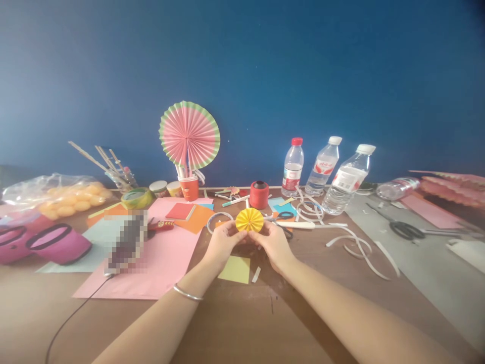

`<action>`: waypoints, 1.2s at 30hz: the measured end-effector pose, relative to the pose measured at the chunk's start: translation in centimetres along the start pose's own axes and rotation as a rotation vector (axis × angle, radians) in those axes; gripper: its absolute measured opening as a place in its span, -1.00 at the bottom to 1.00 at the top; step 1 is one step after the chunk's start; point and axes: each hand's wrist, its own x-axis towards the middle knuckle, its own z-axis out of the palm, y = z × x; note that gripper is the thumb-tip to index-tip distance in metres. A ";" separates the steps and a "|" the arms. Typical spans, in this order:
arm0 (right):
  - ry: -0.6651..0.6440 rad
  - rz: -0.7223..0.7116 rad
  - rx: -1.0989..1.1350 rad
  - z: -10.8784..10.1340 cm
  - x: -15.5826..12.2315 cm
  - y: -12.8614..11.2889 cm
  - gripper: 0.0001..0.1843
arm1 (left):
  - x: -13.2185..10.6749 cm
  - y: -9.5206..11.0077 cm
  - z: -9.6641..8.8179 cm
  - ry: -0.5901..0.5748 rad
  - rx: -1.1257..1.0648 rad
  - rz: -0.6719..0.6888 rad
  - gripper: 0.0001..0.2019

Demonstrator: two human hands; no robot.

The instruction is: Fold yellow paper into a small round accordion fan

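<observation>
A small round yellow paper fan [249,220], pleated from its centre, is held up over the table between both hands. My left hand [226,239] pinches its lower left edge, with the thumb near the middle. On the other side, my right hand [273,242] grips the lower right edge in the same way. Both sets of fingertips are partly hidden behind the paper. Below the hands lie a yellow-green paper square [235,269] and a short white strip [256,274]. Blue-handled scissors [286,216] rest just beyond my right hand.
A large pink-and-green paper fan [189,134] stands in a red cup [188,188]. Several bottles [297,167] stand by the wall, near a red spool [259,195]. White strips [359,242] and black scissors [405,230] lie right; pink paper [170,273] and pink-purple cups [62,243] lie left.
</observation>
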 end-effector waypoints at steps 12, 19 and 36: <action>-0.051 -0.039 -0.095 -0.2 -0.1 -0.1 -0.64 | 0.1 -0.1 -0.2 0.040 0.047 0.005 -0.69; -0.090 -0.058 -0.105 0.0 -0.4 -0.6 -0.66 | 0.0 -0.1 0.0 0.060 0.013 0.035 -0.74; -0.144 -0.097 -0.076 0.6 -1.1 -0.7 -0.87 | -1.0 2.3 -0.6 -0.270 -0.809 -0.106 -0.95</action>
